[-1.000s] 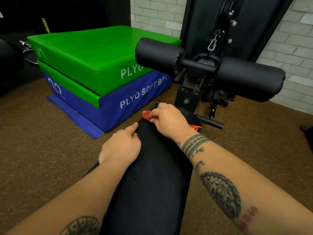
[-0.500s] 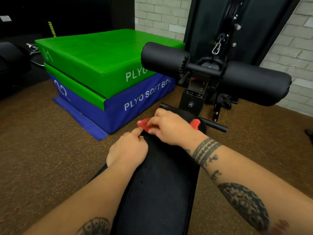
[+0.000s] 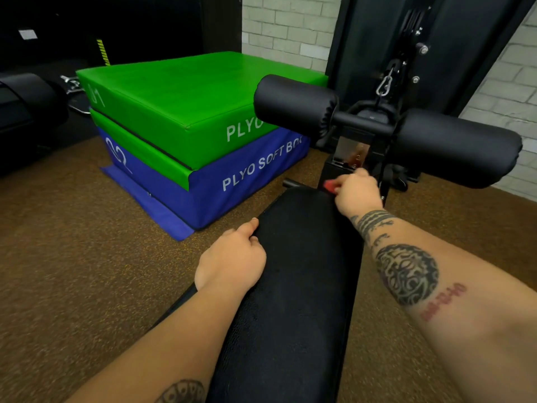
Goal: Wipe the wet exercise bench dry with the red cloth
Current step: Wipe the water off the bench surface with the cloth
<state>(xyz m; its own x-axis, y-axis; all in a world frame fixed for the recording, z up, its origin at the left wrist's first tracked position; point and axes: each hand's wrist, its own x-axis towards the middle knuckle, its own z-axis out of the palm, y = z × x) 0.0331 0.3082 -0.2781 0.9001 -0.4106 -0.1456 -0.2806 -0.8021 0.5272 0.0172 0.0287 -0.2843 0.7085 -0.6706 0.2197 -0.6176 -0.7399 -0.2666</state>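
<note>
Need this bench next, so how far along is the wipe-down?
Done: unclear; no wetness shows on the bench pad. In hand: right hand grips the red cloth at the pad's far end; left hand holds its left edge. Left: possibly the near stretch, unconfirmed.

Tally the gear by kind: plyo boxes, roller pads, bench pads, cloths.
Plyo boxes: 2
Roller pads: 2
Bench pad: 1
Red cloth: 1
Total: 6
</note>
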